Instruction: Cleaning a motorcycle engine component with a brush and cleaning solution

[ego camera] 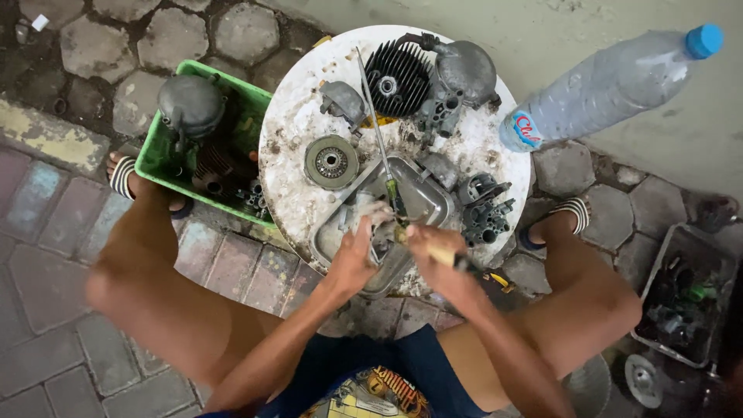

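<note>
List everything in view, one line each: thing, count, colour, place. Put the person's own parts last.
round table: 1, dirty white, centre
engine cover: 1, grey metal, table's near edge, under both hands
long screwdriver: 1, steel shaft with a green-yellow handle, lying across the table toward the hands
finned cylinder head: 1, black, far side of the table
round gear disc: 1, grey, left of the cover
carburettor-like casting: 1, dark grey, table's right edge
green crate: 1, holding dark engine parts, left of the table
plastic bottle: 1, clear with a blue cap, upper right
grey tray: 1, with small parts, lower right
left hand: on the cover
right hand: gripping a pale tool handle
sandalled feet: 2, striped, either side of the table
</note>
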